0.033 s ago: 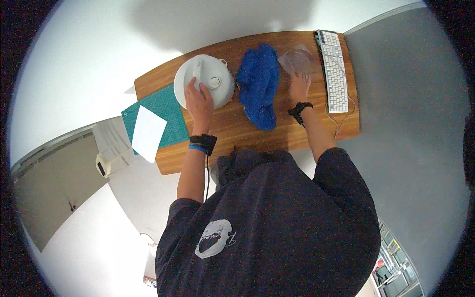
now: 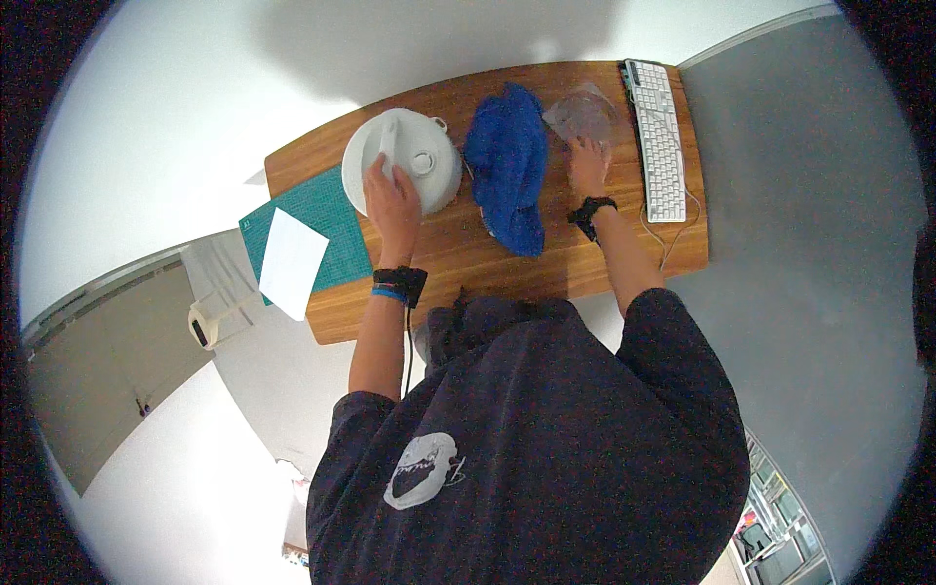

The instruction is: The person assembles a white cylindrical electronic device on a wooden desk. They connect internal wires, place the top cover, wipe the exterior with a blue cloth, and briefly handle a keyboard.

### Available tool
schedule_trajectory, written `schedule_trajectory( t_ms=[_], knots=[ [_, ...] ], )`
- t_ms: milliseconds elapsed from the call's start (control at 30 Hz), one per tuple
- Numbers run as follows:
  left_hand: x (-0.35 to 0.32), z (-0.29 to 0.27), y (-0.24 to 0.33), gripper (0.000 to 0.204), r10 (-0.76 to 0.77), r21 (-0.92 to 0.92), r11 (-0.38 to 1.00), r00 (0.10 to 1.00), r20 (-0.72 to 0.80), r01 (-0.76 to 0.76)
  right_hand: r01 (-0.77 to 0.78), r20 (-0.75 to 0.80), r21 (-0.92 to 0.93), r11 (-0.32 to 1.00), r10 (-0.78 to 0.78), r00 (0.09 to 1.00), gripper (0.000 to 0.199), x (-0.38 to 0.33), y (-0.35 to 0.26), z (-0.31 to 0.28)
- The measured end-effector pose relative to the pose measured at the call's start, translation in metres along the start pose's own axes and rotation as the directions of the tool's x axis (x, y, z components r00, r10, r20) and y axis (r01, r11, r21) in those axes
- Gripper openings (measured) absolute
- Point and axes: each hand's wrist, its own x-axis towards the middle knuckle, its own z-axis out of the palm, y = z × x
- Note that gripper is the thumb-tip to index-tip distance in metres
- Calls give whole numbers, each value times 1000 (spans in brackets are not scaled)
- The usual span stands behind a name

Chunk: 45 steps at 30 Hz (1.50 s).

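Observation:
A white, round, lidded appliance (image 2: 441, 146), which looks like a rice cooker, stands left of centre on the wooden table. My left hand (image 2: 393, 208) grips the near end of the raised handle on its lid, thumb on the right side and fingers on the left. Beside the appliance lies a crumpled blue cloth (image 2: 512, 161), which neither hand touches. To the right of the cloth, my right hand (image 2: 588, 168) has its fingers at the near edge of a clear plastic bag (image 2: 583, 109), which they seem to pinch; the fingertips are partly hidden.
A white keyboard (image 2: 661, 141) with a cable lies along the table's right end. At the left, a green cutting mat (image 2: 336, 229) hangs partly over the edge, bearing a white sheet (image 2: 292, 263). White wall rises behind the wooden table (image 2: 444, 258); a grey surface borders it at the right.
The plastic bag and my right hand have shifted slightly to the left. My left hand stays on the lid's handle.

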Motion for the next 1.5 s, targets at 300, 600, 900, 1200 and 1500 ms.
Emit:
schedule_trajectory(
  t_ms=[300,600,900,1200,1500],
  knots=[
    [-20,-7,-6,34,-11,52,999,1000,9,10,169,-144,323,931,-128,981,52,30,-15,-39],
    [-24,-7,-8,32,10,31,999,1000,-21,-10,-647,-189,-279,709,620,761,75,-58,114,9],
    [-25,-18,-11,31,-2,47,999,999,-35,3,-714,285,5,701,683,672,115,-34,127,-37],
    [-30,-21,-8,32,-23,14,1000,1000,-5,23,-833,582,214,510,618,528,154,-57,144,-11],
    [-37,-25,-13,33,36,-3,999,998,-43,-36,-444,516,854,-270,346,784,59,-62,79,-50]
  ],
)
